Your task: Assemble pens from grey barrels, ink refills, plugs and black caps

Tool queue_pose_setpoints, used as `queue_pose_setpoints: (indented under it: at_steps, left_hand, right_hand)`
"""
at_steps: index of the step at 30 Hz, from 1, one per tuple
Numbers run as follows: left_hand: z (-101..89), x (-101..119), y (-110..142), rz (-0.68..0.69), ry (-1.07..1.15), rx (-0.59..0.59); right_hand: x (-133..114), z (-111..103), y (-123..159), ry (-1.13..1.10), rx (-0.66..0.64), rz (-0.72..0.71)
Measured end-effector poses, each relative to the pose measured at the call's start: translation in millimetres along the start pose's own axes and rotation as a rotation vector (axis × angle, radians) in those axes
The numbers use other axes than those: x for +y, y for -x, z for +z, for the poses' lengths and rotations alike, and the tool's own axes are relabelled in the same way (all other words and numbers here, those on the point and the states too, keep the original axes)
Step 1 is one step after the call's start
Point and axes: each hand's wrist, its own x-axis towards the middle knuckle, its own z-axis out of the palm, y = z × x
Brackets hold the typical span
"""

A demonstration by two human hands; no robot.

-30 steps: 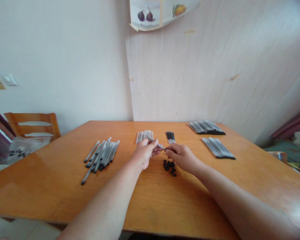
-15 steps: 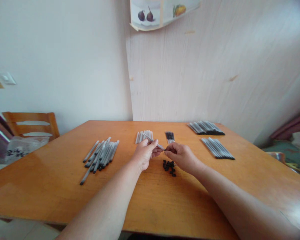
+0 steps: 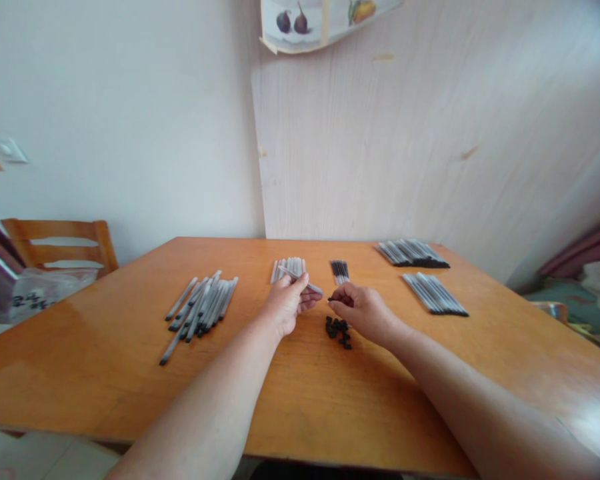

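Note:
My left hand (image 3: 286, 305) is closed around a thin grey tube (image 3: 314, 289) whose tip points right. My right hand (image 3: 360, 309) pinches a small black cap (image 3: 331, 299) just off that tip, a small gap between them. Below the hands lies a little heap of black caps (image 3: 339, 329) on the orange wooden table (image 3: 300, 393). Behind my left hand is a short row of plain grey tubes (image 3: 290, 268). Behind my right hand is a small bunch of dark-tipped tubes (image 3: 339, 270).
A loose pile of grey tubes with black ends (image 3: 200, 309) lies at left. Two neat stacks of finished tubes (image 3: 413, 253) (image 3: 434, 294) sit at right. A wooden chair (image 3: 63, 241) and a plastic bag (image 3: 37, 293) stand off the left edge. A pale board leans on the wall.
The cap and tube tip, touching before, now sit slightly apart. The view has tilted down a little. Nothing on the table moved.

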Motion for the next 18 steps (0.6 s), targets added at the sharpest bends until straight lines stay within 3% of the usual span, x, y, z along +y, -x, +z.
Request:
queue_pose_setpoints:
  at_steps: [6,18]
  left_hand:
    - [-6.2,1,-7,0.011,0.058,0.050]
    - [-4.8,3,-5,0.009,0.041,0.063]
  right_hand:
    - [3,-4,1,0.060,-0.058,-0.011]
    - [-1,-13,2,0.477,-0.260,-0.019]
